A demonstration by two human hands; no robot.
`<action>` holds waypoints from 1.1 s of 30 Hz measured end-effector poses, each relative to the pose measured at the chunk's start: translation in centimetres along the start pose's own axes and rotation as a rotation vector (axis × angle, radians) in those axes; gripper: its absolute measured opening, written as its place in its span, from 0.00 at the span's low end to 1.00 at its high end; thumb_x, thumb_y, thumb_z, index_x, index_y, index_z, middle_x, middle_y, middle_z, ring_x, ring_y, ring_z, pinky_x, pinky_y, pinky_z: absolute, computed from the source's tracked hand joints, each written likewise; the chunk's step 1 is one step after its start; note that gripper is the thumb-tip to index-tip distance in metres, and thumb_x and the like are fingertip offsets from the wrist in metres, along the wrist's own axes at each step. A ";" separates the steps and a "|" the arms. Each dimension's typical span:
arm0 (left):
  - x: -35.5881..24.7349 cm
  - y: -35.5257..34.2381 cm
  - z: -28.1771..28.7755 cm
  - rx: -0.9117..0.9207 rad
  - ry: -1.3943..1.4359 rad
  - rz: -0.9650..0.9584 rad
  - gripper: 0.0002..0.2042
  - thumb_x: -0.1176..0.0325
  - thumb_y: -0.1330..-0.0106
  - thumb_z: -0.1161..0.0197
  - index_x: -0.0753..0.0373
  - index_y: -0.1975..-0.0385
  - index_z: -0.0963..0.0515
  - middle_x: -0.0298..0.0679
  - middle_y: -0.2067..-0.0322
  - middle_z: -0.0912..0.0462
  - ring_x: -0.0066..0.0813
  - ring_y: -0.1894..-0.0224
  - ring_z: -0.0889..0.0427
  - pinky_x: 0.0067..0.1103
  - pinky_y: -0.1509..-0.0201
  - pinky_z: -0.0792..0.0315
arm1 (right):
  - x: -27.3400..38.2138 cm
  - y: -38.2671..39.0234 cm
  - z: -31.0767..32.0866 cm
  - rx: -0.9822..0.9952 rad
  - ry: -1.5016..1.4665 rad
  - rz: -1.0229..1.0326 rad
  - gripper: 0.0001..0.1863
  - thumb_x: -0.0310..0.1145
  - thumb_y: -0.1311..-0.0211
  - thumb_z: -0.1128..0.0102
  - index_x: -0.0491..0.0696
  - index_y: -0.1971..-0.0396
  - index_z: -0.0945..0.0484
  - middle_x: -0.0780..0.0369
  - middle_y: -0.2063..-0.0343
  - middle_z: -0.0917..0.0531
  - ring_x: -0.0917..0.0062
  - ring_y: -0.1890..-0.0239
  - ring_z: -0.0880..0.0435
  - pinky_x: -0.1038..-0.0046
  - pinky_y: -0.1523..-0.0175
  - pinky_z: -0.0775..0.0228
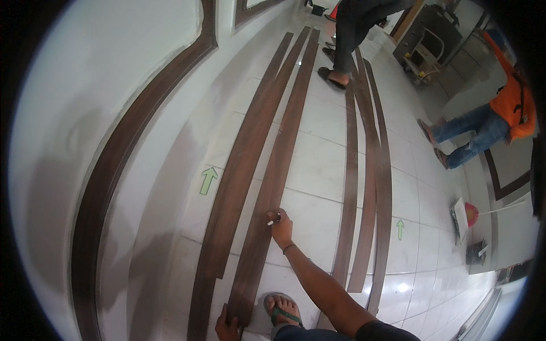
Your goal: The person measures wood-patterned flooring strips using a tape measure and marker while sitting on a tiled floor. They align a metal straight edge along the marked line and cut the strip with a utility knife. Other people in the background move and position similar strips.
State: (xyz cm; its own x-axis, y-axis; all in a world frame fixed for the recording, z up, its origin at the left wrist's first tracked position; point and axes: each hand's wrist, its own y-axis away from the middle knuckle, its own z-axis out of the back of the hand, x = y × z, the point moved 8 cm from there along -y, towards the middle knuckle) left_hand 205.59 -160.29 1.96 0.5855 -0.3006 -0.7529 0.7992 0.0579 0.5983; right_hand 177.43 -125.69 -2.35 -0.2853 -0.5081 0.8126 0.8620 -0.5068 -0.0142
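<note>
Long dark-brown wooden strips point(256, 273) lie lengthwise on the white tiled floor in a left group and a right group point(378, 187). My right hand point(280, 230) is closed on a small white-and-black object point(272, 221), perhaps a pen, over a strip in the left group, its arm reaching in from the lower right. My left hand point(227, 324), at the bottom edge, grips the near part of that same strip by its side. My sandalled foot point(282, 310) stands between the two groups.
A person in dark trousers point(347, 40) stands on or among the far strips; another in an orange top point(512, 102) is at the right. A wall with brown trim point(136, 125) runs along the left. A trolley point(421, 54), a red helmet-like object point(471, 215) and a dark container point(476, 253) sit rightward.
</note>
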 end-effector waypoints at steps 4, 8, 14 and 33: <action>-0.6 0.1 0.1 -0.116 -0.016 -0.106 0.23 0.69 0.25 0.39 0.69 0.33 0.27 0.51 0.40 0.20 0.42 0.41 0.20 0.31 0.42 0.24 | -1.6 -0.2 -0.3 0.043 -0.013 -0.051 0.25 0.48 0.31 0.34 0.43 0.46 0.21 0.47 0.60 0.13 0.50 0.56 0.13 0.53 0.54 0.23; 4.0 -1.3 0.1 -0.152 0.320 -0.015 0.28 0.75 0.40 0.33 0.70 0.37 0.27 0.53 0.46 0.20 0.47 0.48 0.18 0.40 0.45 0.21 | -0.6 0.5 -0.4 0.083 -0.028 -0.159 0.24 0.39 0.31 0.32 0.43 0.41 0.24 0.51 0.59 0.12 0.60 0.59 0.10 0.61 0.60 0.20; 3.0 0.5 1.3 -0.206 0.183 0.001 0.23 0.77 0.33 0.36 0.66 0.37 0.26 0.49 0.50 0.19 0.36 0.51 0.17 0.28 0.50 0.18 | 4.4 5.4 3.2 0.126 -0.005 -0.110 0.37 0.37 0.33 0.30 0.43 0.29 0.36 0.48 0.51 0.14 0.55 0.47 0.13 0.60 0.47 0.19; 1.9 0.9 2.3 -0.417 0.008 -0.100 0.16 0.74 0.34 0.34 0.70 0.48 0.15 0.48 0.66 0.13 0.31 0.63 0.13 0.25 0.64 0.17 | 0.4 28.5 7.3 0.568 0.086 0.125 0.33 0.28 0.40 0.34 0.50 0.33 0.31 0.51 0.41 0.19 0.50 0.47 0.19 0.55 0.41 0.26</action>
State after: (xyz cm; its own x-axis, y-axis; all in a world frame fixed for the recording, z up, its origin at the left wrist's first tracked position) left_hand 207.10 -163.00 1.65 0.5020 -0.3165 -0.8049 0.8378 0.4090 0.3617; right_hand 205.00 -135.23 1.81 -0.1796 -0.6070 0.7741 0.9739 0.0012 0.2268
